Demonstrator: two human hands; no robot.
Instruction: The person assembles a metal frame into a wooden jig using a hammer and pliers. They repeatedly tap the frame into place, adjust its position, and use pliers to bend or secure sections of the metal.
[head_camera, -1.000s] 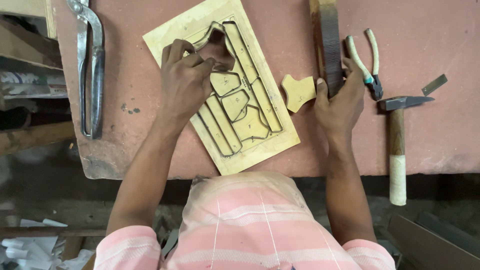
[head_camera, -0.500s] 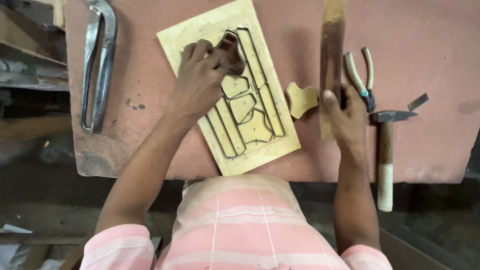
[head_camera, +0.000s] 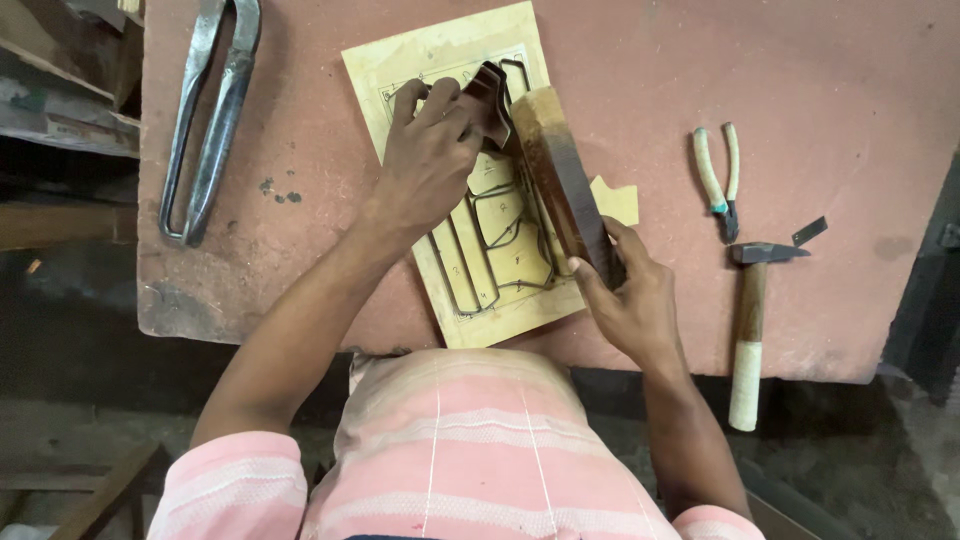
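The left hand (head_camera: 432, 150) is reaching across the pale wooden board (head_camera: 470, 170) on the desk (head_camera: 800, 100), its bent fingers closed around a dark bent metal strip (head_camera: 492, 98) that stands on the board's upper part. The right hand (head_camera: 630, 300) is gripping the lower end of a long wooden block (head_camera: 560, 180), holding it tilted over the board with its upper end just beside the strip.

One board (head_camera: 400, 70), one mallet (head_camera: 560, 175), one hammer (head_camera: 750, 320), one pliers (head_camera: 718, 175), one shears (head_camera: 210, 110)
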